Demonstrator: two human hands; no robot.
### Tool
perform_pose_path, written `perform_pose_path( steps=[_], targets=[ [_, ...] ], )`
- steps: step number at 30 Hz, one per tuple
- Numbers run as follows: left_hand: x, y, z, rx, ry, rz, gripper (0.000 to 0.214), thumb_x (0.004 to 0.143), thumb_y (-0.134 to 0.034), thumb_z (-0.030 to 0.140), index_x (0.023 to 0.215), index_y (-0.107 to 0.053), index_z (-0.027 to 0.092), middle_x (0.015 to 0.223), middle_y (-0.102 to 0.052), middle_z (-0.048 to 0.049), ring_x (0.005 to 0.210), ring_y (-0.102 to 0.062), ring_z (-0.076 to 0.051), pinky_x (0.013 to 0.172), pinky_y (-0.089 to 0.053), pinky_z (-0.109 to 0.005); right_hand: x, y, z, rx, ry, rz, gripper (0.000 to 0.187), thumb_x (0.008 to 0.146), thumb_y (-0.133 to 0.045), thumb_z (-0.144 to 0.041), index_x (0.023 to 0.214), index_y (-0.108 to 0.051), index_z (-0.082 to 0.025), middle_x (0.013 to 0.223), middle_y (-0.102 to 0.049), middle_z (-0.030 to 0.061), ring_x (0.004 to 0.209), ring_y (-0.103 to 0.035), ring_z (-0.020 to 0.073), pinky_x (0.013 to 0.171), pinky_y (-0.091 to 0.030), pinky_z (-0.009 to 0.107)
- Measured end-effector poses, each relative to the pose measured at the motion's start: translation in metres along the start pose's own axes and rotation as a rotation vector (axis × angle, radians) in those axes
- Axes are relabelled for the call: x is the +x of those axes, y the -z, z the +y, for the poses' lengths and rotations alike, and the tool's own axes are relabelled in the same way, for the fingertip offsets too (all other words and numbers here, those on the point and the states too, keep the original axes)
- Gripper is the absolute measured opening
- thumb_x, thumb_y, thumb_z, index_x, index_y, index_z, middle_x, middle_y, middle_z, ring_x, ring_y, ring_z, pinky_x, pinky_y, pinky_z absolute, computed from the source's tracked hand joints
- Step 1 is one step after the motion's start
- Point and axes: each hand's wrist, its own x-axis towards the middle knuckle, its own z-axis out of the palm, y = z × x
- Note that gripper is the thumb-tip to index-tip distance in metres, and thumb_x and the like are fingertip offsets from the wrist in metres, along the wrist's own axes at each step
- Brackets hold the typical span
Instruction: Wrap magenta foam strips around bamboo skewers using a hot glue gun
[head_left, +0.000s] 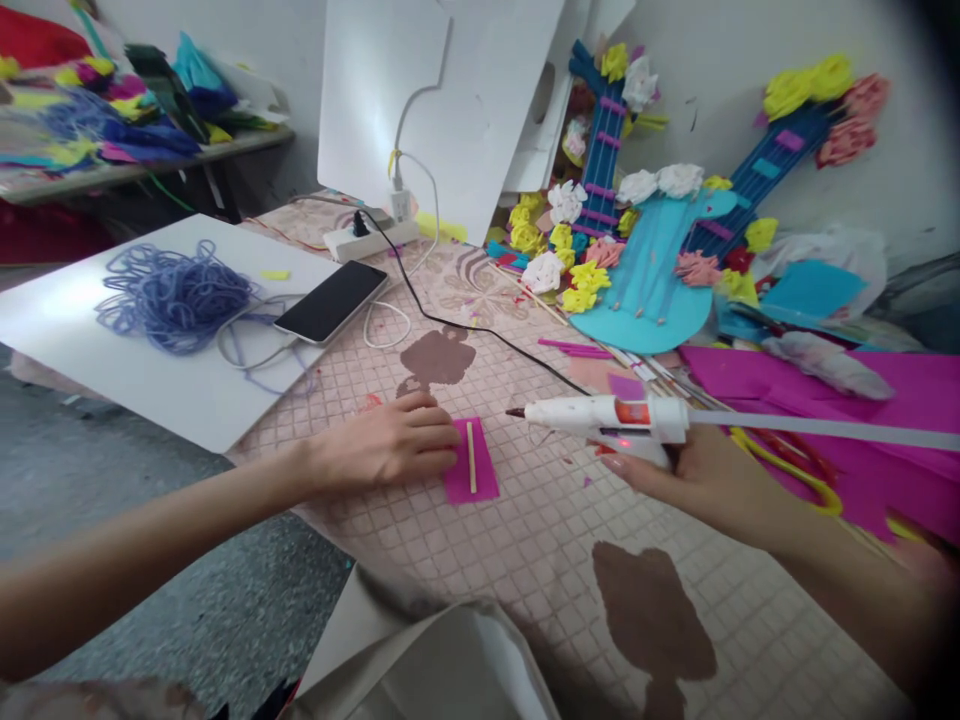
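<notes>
My right hand (697, 480) is closed around the handle of a white hot glue gun (607, 412), whose small red light is on. Its dark nozzle points left, above the table, and a long glue stick (817, 428) sticks out of its back. On the table lies a small magenta piece of paper (486, 472) with a short pale stick (471, 458) lying lengthwise on it. My left hand (397, 440) rests at the paper's left edge, fingers curled and together; the fingertips are partly hidden. Nozzle and stick are apart.
A phone (331, 302) and a tangle of purple yarn (176, 295) lie on a white board (67, 290). A power strip (371, 240) feeds a black cord (480, 330) across the table. Flower-decorated blue paper guitars (652, 270) lean at the back; magenta sheets (862, 450) lie right.
</notes>
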Motion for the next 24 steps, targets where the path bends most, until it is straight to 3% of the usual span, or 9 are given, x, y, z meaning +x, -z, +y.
perform_pose_path(
  steps=[5,13,19,24],
  targets=[
    [-0.007,-0.003,0.006,-0.043,0.110,0.064,0.031,0.097,-0.032,0.013,0.108,-0.060,0.019,0.105,-0.066,-0.0085,0.097,-0.058,-0.018,0.093,-0.039,-0.039,-0.002,-0.008,-0.006,-0.057,0.019,-0.029,0.031,0.082,-0.058,-0.049,0.099,-0.067,-0.024,0.086,-0.072,0.0049,0.077,-0.067,0.0263,0.063,-0.055,0.036],
    [0.009,-0.013,0.014,-0.083,0.252,0.058,0.023,0.096,-0.040,0.018,0.099,-0.063,0.018,0.097,-0.066,-0.0066,0.088,-0.055,-0.017,0.086,-0.036,-0.036,0.001,-0.011,-0.007,-0.042,0.039,-0.036,0.029,0.083,-0.058,-0.049,0.101,-0.066,-0.026,0.098,-0.072,0.0059,0.089,-0.067,0.0289,0.073,-0.056,0.039],
    [0.015,-0.027,0.016,-0.122,0.363,0.095,0.021,0.095,-0.043,0.023,0.092,-0.062,0.017,0.090,-0.064,-0.0064,0.085,-0.056,-0.017,0.082,-0.038,-0.034,0.001,-0.012,-0.009,-0.073,0.052,-0.013,0.029,0.082,-0.058,-0.047,0.102,-0.065,-0.027,0.085,-0.072,0.0056,0.081,-0.067,0.0283,0.073,-0.055,0.040],
    [0.017,-0.030,0.023,-0.145,0.450,0.137,0.018,0.094,-0.046,0.024,0.093,-0.062,0.015,0.091,-0.063,-0.0067,0.083,-0.056,-0.017,0.079,-0.041,-0.032,0.002,-0.013,-0.015,-0.066,0.115,-0.039,0.018,0.080,-0.059,-0.041,0.089,-0.066,-0.026,0.074,-0.069,0.0040,0.067,-0.065,0.0246,0.064,-0.052,0.037]
  ],
)
